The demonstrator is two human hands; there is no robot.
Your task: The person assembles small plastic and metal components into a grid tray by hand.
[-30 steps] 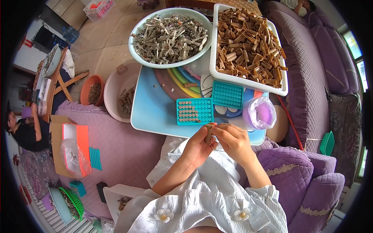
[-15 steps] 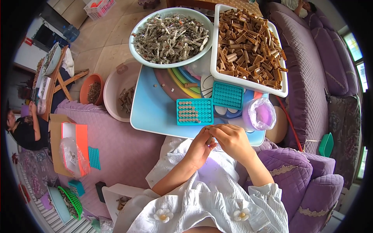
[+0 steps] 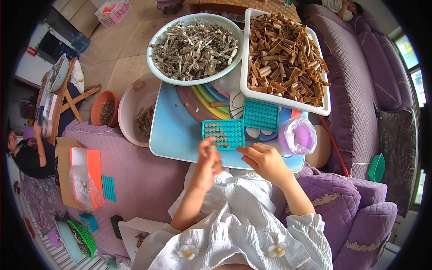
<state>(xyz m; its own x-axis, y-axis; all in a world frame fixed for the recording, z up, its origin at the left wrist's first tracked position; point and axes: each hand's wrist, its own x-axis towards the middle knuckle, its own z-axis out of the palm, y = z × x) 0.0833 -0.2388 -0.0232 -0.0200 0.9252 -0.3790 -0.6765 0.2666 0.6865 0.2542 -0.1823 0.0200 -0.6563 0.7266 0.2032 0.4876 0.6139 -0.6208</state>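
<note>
My right hand reaches to the near right corner of a teal tray, its fingers drawn together at the rim. Whatever the fingertips pinch, if anything, is hidden or too small to name. Small round tan pieces fill the left part of that tray's rows of holes. My left hand is raised just before the tray's near left corner, apart from the right hand; motion smears its fingers. Behind and to the right lies a second teal tray with no tan pieces showing.
At the back of the blue table stand a bowl of silvery strips and a white bin of brown split tubes. A purple lined tub stands right. Left of the table are a pink basin and an orange bucket.
My hands were together before the tray. The left has moved away to the left, while the right has opened out slightly and its fingertips now meet the tray's near right corner.
</note>
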